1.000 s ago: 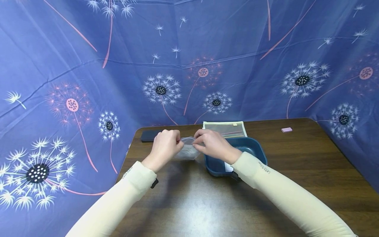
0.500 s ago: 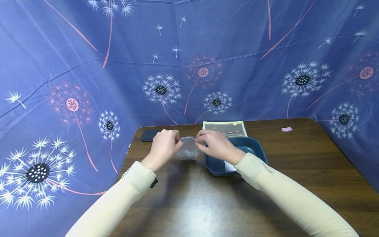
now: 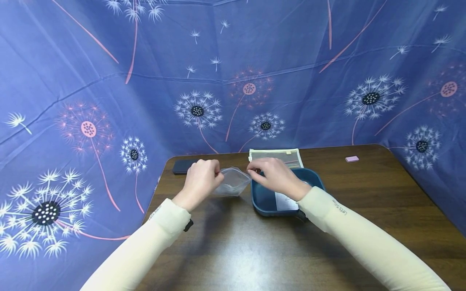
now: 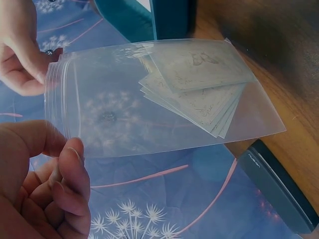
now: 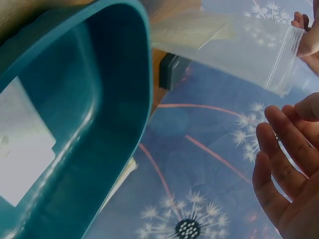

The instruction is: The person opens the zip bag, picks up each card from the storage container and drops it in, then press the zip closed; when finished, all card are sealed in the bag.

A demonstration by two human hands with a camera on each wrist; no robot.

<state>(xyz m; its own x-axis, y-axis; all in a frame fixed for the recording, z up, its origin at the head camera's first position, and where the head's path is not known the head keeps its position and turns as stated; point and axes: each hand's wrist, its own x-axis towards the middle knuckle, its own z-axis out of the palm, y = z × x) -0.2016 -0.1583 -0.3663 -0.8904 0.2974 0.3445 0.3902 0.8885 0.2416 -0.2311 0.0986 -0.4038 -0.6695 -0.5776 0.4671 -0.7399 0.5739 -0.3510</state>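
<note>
Rightward slides our right hand (image 3: 276, 176) since half a second ago, further from the left hand (image 3: 200, 178), and we see more of the bag (image 3: 234, 184) between them, just left of the tray (image 3: 263, 204)! Our left hand pinches it by the mouth, cards (image 4: 199, 94) showing through. Our right fingertips are beside its corner; whether they grip it, we can't tell.

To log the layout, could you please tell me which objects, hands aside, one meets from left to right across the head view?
Dark case, clear zip bag, blue tray, pink block.
</note>
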